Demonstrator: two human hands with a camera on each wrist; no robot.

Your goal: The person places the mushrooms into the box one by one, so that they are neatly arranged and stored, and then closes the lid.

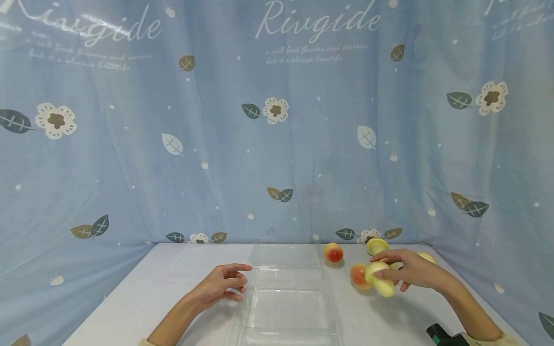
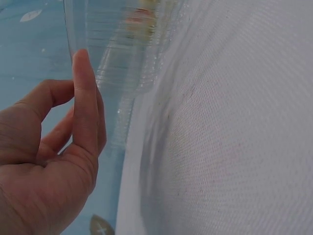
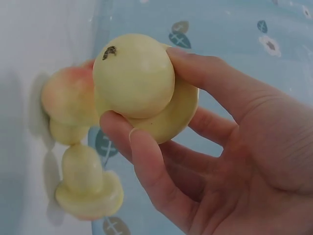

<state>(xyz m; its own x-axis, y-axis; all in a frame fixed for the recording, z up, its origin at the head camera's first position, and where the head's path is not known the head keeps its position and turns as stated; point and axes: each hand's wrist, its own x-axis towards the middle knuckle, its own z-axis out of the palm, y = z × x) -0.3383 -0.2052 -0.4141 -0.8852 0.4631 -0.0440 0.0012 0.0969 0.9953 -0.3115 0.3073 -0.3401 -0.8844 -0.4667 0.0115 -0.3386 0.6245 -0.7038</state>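
My right hand (image 1: 413, 270) holds a pale yellow mushroom (image 3: 134, 76) between thumb and fingers, its rounded, dark-marked end facing the right wrist camera. Just left of it in the head view is a red-and-yellow peach (image 1: 358, 277), which the mushroom partly overlaps. A clear plastic clamshell box (image 1: 287, 307) lies with its lid (image 1: 285, 254) folded back in the middle of the table. At the box's left side is my left hand (image 1: 222, 286), fingers loosely bent, holding nothing. In the left wrist view, its fingertip (image 2: 81, 58) is right at the clear plastic edge.
Another peach (image 1: 333, 253) sits right of the lid. Further pale yellow mushrooms lie around the right hand, one at the back (image 1: 377, 246) and one partly hidden behind the hand (image 1: 426, 257). A blue patterned curtain (image 1: 277, 154) surrounds the white table (image 1: 190, 254).
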